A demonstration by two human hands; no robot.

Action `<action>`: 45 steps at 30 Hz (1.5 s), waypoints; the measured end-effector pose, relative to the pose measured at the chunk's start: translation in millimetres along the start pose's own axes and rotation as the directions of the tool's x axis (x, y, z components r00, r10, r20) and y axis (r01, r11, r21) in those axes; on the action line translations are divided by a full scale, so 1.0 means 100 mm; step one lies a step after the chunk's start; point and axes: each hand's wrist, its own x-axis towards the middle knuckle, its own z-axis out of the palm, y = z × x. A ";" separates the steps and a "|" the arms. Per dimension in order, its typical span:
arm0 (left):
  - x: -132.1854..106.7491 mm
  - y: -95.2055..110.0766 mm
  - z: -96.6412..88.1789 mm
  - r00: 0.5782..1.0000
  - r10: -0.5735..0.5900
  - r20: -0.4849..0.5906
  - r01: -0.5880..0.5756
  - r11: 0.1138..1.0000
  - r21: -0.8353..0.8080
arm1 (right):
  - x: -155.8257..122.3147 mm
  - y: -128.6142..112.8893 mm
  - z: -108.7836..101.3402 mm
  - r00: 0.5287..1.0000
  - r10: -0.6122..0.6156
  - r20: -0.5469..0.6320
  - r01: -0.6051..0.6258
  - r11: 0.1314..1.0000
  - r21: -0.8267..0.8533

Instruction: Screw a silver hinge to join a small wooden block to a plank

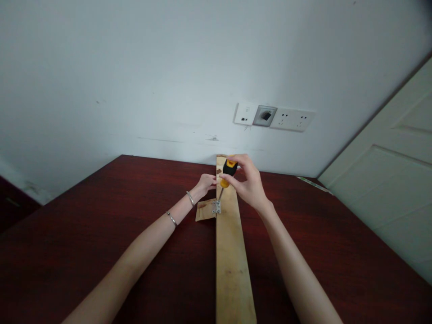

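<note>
The long board [232, 270] lies on the dark table [67, 216], a hinge [218, 207] linking a small wood piece [204, 210] at its left edge. The right hand [250, 183] grips the screwdriver [230, 168] (best kept upright, tip seated); the left hand [205, 181] touches the board's edge, its closure partly hidden, so I cannot tell. Elbows have side room; the wall [168, 81] bounds the far end.

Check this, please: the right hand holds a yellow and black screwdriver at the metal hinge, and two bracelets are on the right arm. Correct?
Not the arm: the head view shows the two bracelets on the left arm. The right hand does hold the yellow and black screwdriver at the metal hinge.
</note>
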 end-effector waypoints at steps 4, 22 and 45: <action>-0.02 0.00 0.00 1.000 0.018 0.017 -0.018 1.000 0.017 | 0.02 -0.03 -0.06 0.998 -0.002 0.058 0.001 1.000 0.020; -0.02 0.00 0.01 1.000 0.018 0.008 -0.019 0.998 0.053 | 0.03 -0.08 -0.01 0.999 0.039 -0.029 -0.038 0.999 0.027; 0.06 -0.09 -0.06 0.999 0.004 0.034 -0.005 1.000 0.022 | 0.05 -0.12 -0.08 0.997 0.004 0.073 -0.010 0.996 0.086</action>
